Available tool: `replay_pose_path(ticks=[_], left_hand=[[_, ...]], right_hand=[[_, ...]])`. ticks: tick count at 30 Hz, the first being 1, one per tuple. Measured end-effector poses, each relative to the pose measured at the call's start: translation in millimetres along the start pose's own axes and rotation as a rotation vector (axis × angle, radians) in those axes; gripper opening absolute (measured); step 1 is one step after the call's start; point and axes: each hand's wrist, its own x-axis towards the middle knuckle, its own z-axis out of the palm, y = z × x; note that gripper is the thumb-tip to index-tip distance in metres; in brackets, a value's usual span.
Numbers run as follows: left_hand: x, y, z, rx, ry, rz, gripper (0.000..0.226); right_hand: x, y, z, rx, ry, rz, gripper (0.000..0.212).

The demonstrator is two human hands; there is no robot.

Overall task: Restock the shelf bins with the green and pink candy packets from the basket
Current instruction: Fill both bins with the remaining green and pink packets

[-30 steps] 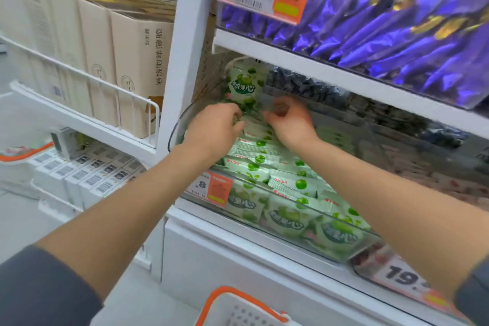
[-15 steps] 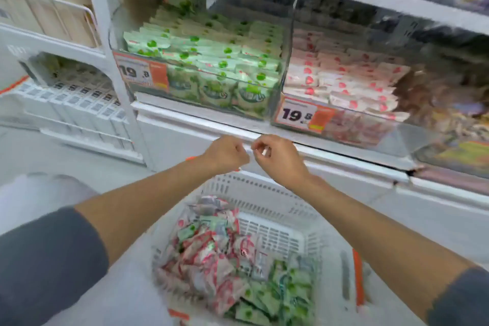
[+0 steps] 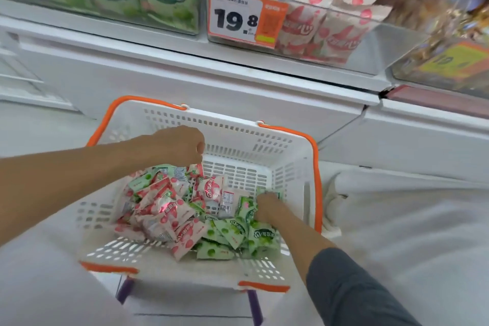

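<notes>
I see one white perforated plastic basket with an orange rim and handles (image 3: 230, 120), set below the shelf front. Its load sits in two groups. The pink-and-white candy packets (image 3: 164, 209) are piled loosely over the left half and the middle of the basket. The green-and-white candy packets (image 3: 227, 231) lie along the right side, down toward the near right corner.

The left hand (image 3: 177, 147) hangs over the far end of the pink pile, inside the far left corner of the basket. Its fingers are curled downward and held together, with the thumb against them. The tips are hidden, so I cannot tell whether they pinch a packet.

The right hand (image 3: 266, 209) is down among the green packets, beside the right wall of the basket. Its fingers press into the pile and packets cover most of them. I cannot tell whether they grip one.

On the shelf above, the clear plastic bin of green packets (image 3: 197, 8) stands at the left. The clear plastic bin of pink packets (image 3: 375, 42) stands just beside it on the right. A white-and-orange price label reading 19.8 (image 3: 243, 18) is fixed to the pink bin's front.
</notes>
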Motion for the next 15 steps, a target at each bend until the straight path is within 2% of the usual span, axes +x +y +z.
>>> replay_pose_path(ticks=[3,6,8,12,14,15], left_hand=[[3.2,-8.4,1.6,0.031,-0.031,-0.003,0.005],[1.4,-8.8,0.6,0.035,-0.036,0.005,0.006],[-0.6,-2.9,-2.9,0.028,-0.017,0.035,0.025],[-11.8,11.9,-13.9,-0.050,0.002,0.156,0.092],[-17.5,17.0,-22.1,-0.128,-0.021,0.234,0.099],[-20.4,18.8,-25.2,-0.170,-0.022,0.268,0.089]], right_hand=[[-2.5,-8.1,2.5,-0.058,0.176,0.058,0.041],[-10.5,-7.9,-19.8,-0.019,0.273,-0.074,0.030],[-23.3,-11.4,-50.5,0.079,0.305,-0.209,0.019],[-81.0,-25.4,-142.5,0.077,0.391,-0.478,0.008],[-116.1,-27.1,-175.5,0.083,0.430,-0.596,0.004],[-128.4,-25.9,-183.5,0.147,0.465,-0.625,0.004]])
